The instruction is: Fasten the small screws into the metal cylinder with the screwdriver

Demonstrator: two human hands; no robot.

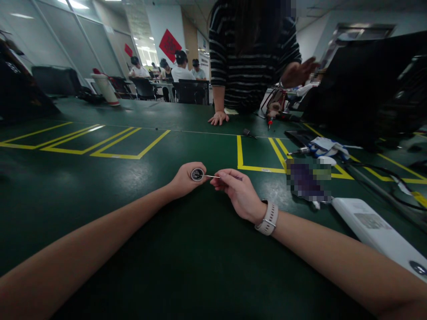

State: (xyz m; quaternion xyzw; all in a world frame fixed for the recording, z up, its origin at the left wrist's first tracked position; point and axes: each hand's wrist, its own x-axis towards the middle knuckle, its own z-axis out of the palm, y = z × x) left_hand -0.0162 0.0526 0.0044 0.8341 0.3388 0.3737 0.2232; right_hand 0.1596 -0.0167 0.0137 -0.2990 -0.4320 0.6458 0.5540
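My left hand is closed around a small round part with a pale rim and a dark inside, its open face turned towards me. In my right hand, thumb and fingers pinch a thin metal rod, like a slim tool. Its tip reaches the face of the round part; whether it goes inside I cannot tell. Both hands are held above the green table, close together. A pale watch strap circles my right wrist.
Yellow tape outlines mark the table. On the right lie a white box-like device, cables, a cloth and a dark pouch-like thing. Across the table a person in a striped top leans one hand on it. A cup stands far left.
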